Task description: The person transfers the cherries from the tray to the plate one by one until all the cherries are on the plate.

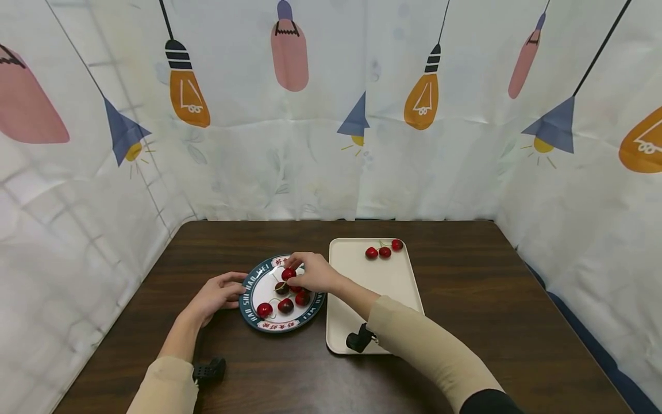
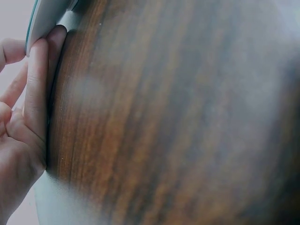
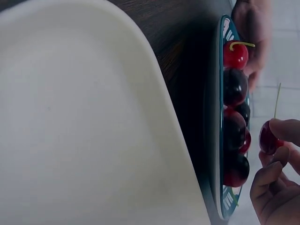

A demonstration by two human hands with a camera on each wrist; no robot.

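A round plate (image 1: 277,326) with a teal, lettered rim carries several dark red cherries (image 1: 285,306), some with green stems. On its left side, my left hand (image 1: 219,296) holds the rim; in the left wrist view the plate's edge (image 2: 44,21) lies between thumb and fingers. Over the plate's far right part is my right hand (image 1: 312,273). Its thumb and fingertips pinch one cherry (image 3: 268,139), whose thin stem points up in the right wrist view, apart from the cherries on the plate.
A cream rectangular tray (image 1: 362,287) lies just right of the plate, under my right forearm. Three cherries (image 1: 385,252) with stems sit near its far right corner. The dark wooden table (image 1: 465,287) is bordered by a printed curtain (image 1: 320,167) at the back and sides.
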